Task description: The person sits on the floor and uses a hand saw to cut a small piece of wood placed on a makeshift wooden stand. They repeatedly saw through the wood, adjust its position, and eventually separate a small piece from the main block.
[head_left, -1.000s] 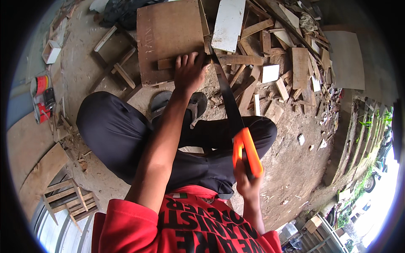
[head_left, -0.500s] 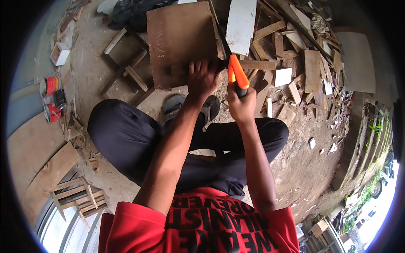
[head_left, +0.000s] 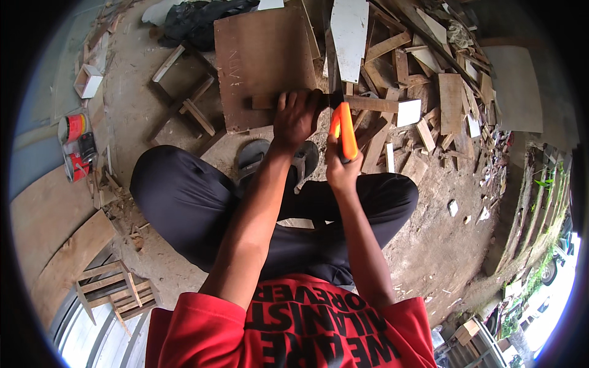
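Observation:
My right hand [head_left: 342,165] grips the orange and black handle of a hand saw [head_left: 347,130]. The saw's dark blade points away from me and crosses a narrow wooden strip [head_left: 374,103]. My left hand [head_left: 297,118] is closed over that strip just left of the blade, pressing it against a brown wooden board [head_left: 264,55]. The strip's right end sticks out past the board's edge. How deep the teeth sit in the wood cannot be made out.
Wood offcuts [head_left: 453,101] lie heaped at the right, with a white panel [head_left: 348,37] beside the blade. Jointed wooden frame pieces [head_left: 197,115] rest left of the board. Red cans [head_left: 76,165] stand at the far left. My sandalled feet [head_left: 253,153] are close below the board.
My right hand has drawn the saw back toward me and slightly left. My left hand stays on the strip, shifted only a little.

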`<state>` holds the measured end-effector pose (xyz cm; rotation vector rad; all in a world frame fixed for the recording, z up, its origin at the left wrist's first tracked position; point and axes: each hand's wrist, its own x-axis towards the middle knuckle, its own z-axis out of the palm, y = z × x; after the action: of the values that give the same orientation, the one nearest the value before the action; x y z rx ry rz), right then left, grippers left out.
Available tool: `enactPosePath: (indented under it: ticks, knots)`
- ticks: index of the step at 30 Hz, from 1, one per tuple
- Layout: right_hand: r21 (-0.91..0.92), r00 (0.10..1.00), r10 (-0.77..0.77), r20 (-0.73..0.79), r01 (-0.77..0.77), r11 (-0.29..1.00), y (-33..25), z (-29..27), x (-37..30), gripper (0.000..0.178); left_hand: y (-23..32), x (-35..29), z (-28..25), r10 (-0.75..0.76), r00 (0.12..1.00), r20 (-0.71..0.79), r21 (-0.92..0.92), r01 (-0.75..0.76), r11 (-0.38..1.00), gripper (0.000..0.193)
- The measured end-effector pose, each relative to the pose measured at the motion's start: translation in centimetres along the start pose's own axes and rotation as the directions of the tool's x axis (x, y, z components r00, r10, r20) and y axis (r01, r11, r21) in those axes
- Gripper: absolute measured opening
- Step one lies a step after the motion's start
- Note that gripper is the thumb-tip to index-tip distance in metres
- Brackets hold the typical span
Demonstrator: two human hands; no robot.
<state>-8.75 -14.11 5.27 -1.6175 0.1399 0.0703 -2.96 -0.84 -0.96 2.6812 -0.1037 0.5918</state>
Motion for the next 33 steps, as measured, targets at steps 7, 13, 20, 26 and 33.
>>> enactPosePath:
  ticks: [7,13,20,26,33]
  knots:
    - [0.022,0.997,0.077,-0.017,-0.076,0.997,-2.3,-2.2,-2.3,0.006,0.0,0.5,-0.1,0.009,0.999,0.050,0.116,-0.014,0.993,0.033]
    - [-0.331,0.968,0.249,0.033,-0.225,0.916,-12.1,-6.2,-11.5,0.014,-0.3,0.7,0.3,0.000,1.000,0.030,0.077,-0.003,0.997,0.041]
    - [-0.412,0.946,0.321,-0.043,-0.310,0.857,-18.7,-6.8,-13.9,0.024,0.1,0.4,0.5,-0.011,1.000,0.024,0.084,0.009,0.996,0.042]
    - [-0.356,0.978,0.209,0.003,-0.195,0.914,-5.5,0.8,8.6,0.013,0.0,0.4,0.8,-0.007,0.999,0.046,0.104,0.002,0.995,0.040]
    - [-0.116,0.999,-0.045,0.022,0.047,0.992,0.9,-0.8,1.7,0.019,-0.2,1.0,0.8,0.005,0.999,-0.038,0.007,-0.004,1.000,0.033]
